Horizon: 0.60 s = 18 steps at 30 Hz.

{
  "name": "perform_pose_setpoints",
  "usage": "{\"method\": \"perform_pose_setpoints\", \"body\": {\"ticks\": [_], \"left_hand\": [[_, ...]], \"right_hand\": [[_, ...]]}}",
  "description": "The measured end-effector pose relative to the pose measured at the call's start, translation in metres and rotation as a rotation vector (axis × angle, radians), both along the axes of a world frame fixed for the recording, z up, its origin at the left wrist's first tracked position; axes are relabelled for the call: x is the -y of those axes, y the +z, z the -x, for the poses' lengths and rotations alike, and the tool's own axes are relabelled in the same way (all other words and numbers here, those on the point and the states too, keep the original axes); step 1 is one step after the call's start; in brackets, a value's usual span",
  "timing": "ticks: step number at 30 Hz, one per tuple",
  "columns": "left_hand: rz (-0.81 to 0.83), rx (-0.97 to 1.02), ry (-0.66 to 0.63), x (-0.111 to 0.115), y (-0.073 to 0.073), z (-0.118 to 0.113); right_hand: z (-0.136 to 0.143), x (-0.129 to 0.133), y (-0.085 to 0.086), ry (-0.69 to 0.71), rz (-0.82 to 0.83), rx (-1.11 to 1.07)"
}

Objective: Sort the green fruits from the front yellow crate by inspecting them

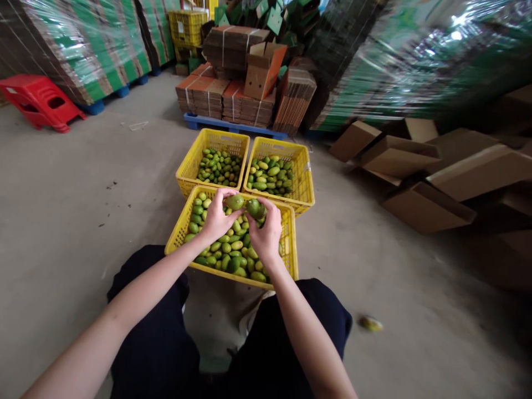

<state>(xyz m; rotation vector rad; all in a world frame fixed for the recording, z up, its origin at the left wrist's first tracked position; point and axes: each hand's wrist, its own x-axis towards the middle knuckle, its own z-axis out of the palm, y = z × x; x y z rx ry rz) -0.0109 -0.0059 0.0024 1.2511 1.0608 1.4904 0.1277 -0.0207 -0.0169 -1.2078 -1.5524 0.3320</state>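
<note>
Above the near yellow crate [293, 244], my left hand [219, 217] grips a smooth green oval fruit [235, 201] between thumb and fingers. Close beside it, my right hand [266, 230] is closed around another green fruit [254, 208], darker in tone. The two fruits are held side by side, almost touching. Below my hands the near crate holds many green and yellowish-green oval fruits [225, 247], partly hidden by my hands and forearms.
Two more yellow crates, far left [188, 166] and far right [305, 180], contain similar fruit. Behind them, flattened cartons [208, 94] are stacked on a blue pallet [233, 126]. Loose cardboard boxes [399, 155] lie right, a red stool [45, 100] stands left, and one fruit [371, 323] lies on the floor.
</note>
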Motion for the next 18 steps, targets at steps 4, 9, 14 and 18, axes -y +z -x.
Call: {"method": "perform_pose_setpoints", "body": {"ticks": [4, 9, 14, 18], "left_hand": [[0.053, 0.041, -0.02, 0.002, 0.003, -0.001], [0.121, 0.154, 0.015, 0.003, 0.01, -0.003], [0.224, 0.232, 0.049, 0.004, 0.015, -0.005], [0.211, 0.274, 0.011, 0.004, 0.014, -0.005]], "right_hand": [[0.0, 0.0, 0.001, -0.02, -0.06, 0.052], [-0.001, 0.002, 0.004, 0.001, -0.076, 0.07], [-0.002, 0.001, 0.0, 0.01, -0.074, 0.11], [-0.002, 0.003, 0.001, 0.057, -0.012, 0.02]]}}
